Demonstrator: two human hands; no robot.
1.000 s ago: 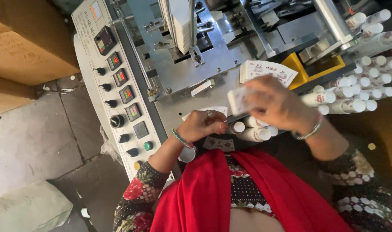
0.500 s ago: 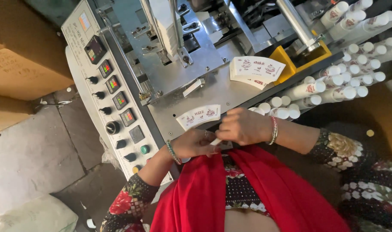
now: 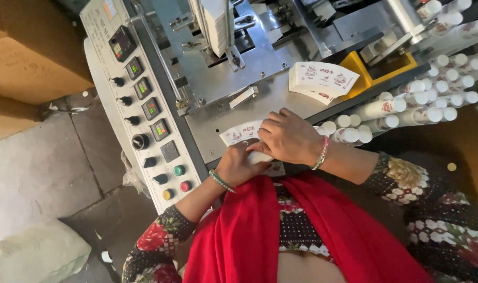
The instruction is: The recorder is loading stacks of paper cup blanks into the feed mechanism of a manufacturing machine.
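My right hand (image 3: 287, 137) lies flat, fingers curled down over a small stack of printed paper blanks (image 3: 239, 133) on the near edge of the metal machine table (image 3: 260, 102). My left hand (image 3: 242, 166) sits just under it, fingers bent around something white at the table's lip; I think it is a rolled cup, but my right hand covers most of it.

To the right, a heap of white paper cups (image 3: 406, 102) lies on its side, the nearest ones touching my right wrist and closing off that side. Farther off rests a second stack of blanks (image 3: 323, 81), just beside a yellow tray (image 3: 360, 68). So I count two stacks of blanks; the cups are too many to number.

On the left runs the control panel (image 3: 139, 110) with four small displays, several black knobs, and three coloured buttons: green, red, yellow. The bare steel between the two stacks is the one open patch. Beyond the panel lies the concrete floor (image 3: 34, 167).
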